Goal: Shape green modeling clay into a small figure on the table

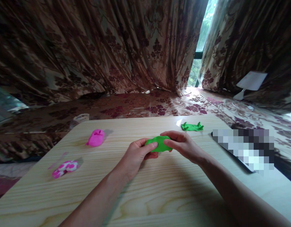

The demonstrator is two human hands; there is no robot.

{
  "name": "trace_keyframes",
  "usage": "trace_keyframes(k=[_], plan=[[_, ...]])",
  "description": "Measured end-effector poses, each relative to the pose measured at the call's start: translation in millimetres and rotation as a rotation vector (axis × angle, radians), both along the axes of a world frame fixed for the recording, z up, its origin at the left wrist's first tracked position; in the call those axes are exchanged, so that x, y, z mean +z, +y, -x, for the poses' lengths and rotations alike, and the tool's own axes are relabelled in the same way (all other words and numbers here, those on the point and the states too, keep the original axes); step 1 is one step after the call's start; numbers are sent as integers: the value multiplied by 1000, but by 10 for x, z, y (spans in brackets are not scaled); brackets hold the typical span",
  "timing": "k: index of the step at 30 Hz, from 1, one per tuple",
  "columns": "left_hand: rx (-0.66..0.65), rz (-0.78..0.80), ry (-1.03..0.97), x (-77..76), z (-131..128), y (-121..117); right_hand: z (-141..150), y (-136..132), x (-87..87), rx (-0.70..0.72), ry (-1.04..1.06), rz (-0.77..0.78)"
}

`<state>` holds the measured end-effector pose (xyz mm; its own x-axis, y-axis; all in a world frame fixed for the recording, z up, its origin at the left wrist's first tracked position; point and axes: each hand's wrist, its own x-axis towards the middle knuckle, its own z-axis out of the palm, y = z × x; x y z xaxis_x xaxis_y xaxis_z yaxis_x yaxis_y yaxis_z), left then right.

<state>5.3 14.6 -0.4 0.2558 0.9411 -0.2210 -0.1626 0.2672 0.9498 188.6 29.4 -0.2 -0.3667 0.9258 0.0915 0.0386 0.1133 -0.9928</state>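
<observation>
A flattened green piece of modelling clay (161, 143) is held up over the middle of the table. My left hand (142, 151) pinches its left end, thumb on top and fingers beneath. At the right end my right hand (180, 142) grips it the same way, the thumb pressing on the upper face. Just beyond my right hand lies a green clay shape (192, 127), a flat slab with small upright prongs at its ends.
On the table's left side sit a pink clay shoe-like shape (96, 138) and a pink-and-white spotted clay piece (65, 168). A dark-edged, blurred-out object (240, 151) lies at the right edge. Behind the wooden table (107, 189) stand a white lamp (252, 80) and patterned curtains (126, 44).
</observation>
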Motion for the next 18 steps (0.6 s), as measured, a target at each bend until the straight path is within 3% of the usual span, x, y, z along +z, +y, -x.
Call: trace_keyframes(k=[4,10,18], plan=[[-75,4,-10,13,1,-14,12,-22,1,7,-25,-41],[-64,0,11,34,13,-32,-4,-47,20,57,-50,-10],[-151,15,37,73,18,-47,0,-79,58,123,-97,-5]])
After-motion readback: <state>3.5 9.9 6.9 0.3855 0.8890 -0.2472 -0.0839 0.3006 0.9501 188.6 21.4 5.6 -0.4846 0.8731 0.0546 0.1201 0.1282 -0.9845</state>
